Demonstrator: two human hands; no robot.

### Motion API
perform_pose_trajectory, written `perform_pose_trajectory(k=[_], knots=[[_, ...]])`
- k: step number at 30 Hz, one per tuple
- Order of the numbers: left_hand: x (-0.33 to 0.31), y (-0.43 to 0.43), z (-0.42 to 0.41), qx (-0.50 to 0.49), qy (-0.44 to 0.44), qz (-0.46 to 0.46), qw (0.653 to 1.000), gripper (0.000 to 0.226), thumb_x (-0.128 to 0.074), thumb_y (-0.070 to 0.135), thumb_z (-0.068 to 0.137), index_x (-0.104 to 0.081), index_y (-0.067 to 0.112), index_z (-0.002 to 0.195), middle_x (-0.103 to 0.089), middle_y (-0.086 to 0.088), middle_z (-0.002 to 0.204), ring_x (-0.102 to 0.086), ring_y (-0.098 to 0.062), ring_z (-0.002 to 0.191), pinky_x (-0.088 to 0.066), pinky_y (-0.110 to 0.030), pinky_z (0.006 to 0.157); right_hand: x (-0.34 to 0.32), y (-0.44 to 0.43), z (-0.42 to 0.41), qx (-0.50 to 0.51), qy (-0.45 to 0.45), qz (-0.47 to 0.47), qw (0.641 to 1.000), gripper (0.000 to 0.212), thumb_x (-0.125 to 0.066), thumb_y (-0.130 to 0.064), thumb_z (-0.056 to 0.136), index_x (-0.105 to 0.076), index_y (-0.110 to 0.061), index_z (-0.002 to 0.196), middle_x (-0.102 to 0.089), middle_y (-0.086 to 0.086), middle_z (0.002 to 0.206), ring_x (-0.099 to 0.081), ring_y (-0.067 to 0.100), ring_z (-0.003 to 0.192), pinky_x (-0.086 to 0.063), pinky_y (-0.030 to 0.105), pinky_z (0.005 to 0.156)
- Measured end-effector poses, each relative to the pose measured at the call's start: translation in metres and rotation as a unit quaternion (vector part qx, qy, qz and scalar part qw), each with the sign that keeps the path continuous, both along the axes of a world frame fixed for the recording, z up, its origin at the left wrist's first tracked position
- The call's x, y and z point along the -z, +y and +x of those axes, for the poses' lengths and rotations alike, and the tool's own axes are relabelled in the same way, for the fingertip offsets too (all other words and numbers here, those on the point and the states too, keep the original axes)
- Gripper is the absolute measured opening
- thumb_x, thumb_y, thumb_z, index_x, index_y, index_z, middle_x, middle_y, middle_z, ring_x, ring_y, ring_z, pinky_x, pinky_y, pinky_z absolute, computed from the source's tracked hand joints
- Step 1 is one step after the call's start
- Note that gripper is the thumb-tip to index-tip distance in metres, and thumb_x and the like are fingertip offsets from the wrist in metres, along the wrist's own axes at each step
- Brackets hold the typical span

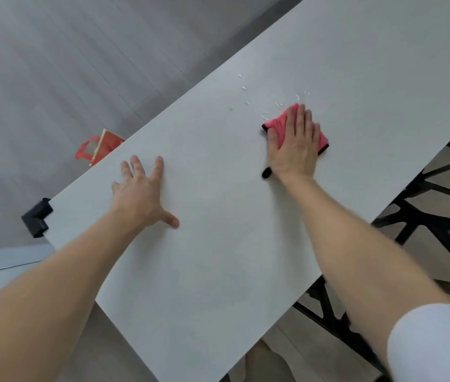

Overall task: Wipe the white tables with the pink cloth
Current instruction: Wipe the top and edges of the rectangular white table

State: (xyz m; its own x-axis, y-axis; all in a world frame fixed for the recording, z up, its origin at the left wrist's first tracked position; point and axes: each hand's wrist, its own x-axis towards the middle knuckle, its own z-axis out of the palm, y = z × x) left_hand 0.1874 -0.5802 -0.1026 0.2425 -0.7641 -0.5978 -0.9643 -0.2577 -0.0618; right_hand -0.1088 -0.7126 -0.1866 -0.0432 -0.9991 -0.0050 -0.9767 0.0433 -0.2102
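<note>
A long white table runs diagonally from the bottom middle to the top right. My right hand lies flat on a pink cloth with black edging, pressing it onto the tabletop. Small white flecks or drops dot the surface just beyond and left of the cloth. My left hand rests palm-down on the table with fingers spread, holding nothing. A small black thing sits by my right wrist.
A red and white bag stands on the grey floor past the table's left edge. A black corner piece caps the table's near-left corner. Black openwork chairs crowd the right side. A second pale surface shows at the lower left.
</note>
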Motion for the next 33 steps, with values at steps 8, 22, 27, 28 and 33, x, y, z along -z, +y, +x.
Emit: perform_pose_trajectory(k=[8,22,27,28,33], knots=[[0.0,0.001,0.001,0.037,-0.014,-0.007,0.999,0.177,-0.089,0.089,0.042,0.018,0.027,0.168,0.005,-0.035,0.174,-0.002,-0.054,0.163,-0.042,-0.067,0.117,-0.002,0.136,0.101,-0.44,-0.058,-0.007,0.896,0.072,-0.048,-0.053,0.112,-0.029,-0.015,0.171,-0.019,0.006,0.18,-0.011,0.024,0.169,-0.016,0.053,0.135],[-0.001,0.003,-0.001,-0.006,-0.01,-0.005,1.0,0.182,-0.096,0.079,0.045,0.02,0.013,0.168,0.01,-0.025,0.178,0.003,-0.045,0.166,-0.031,-0.064,0.127,-0.002,0.05,0.172,-0.3,-0.032,-0.003,0.953,0.075,-0.031,-0.051,0.114,-0.016,-0.007,0.173,-0.01,0.011,0.182,-0.007,0.026,0.169,-0.009,0.051,0.136],[0.001,0.0,-0.003,-0.016,-0.01,0.012,1.0,0.181,-0.096,0.078,0.046,0.018,0.009,0.169,0.013,-0.023,0.179,0.007,-0.044,0.167,-0.028,-0.063,0.129,0.003,-0.029,0.121,-0.431,-0.013,-0.009,0.902,0.072,-0.035,-0.057,0.112,-0.023,-0.022,0.173,-0.015,0.002,0.182,-0.009,0.021,0.169,-0.011,0.05,0.136],[0.002,0.001,-0.003,-0.016,-0.01,0.014,1.0,0.181,-0.096,0.079,0.047,0.019,0.01,0.169,0.014,-0.022,0.179,0.008,-0.044,0.167,-0.027,-0.062,0.129,0.002,-0.061,0.104,-0.348,-0.01,-0.011,0.938,0.074,-0.031,-0.058,0.111,-0.022,-0.021,0.174,-0.014,0.002,0.182,-0.009,0.024,0.169,-0.01,0.051,0.136],[0.0,0.0,-0.003,-0.018,-0.007,0.023,1.0,0.179,-0.096,0.077,0.049,0.02,0.01,0.168,0.017,-0.022,0.178,0.01,-0.043,0.166,-0.024,-0.062,0.131,-0.007,-0.104,0.119,-0.042,-0.018,-0.01,0.999,0.081,-0.02,-0.055,0.108,-0.015,-0.006,0.173,-0.014,0.015,0.181,-0.011,0.033,0.168,-0.009,0.054,0.135]])
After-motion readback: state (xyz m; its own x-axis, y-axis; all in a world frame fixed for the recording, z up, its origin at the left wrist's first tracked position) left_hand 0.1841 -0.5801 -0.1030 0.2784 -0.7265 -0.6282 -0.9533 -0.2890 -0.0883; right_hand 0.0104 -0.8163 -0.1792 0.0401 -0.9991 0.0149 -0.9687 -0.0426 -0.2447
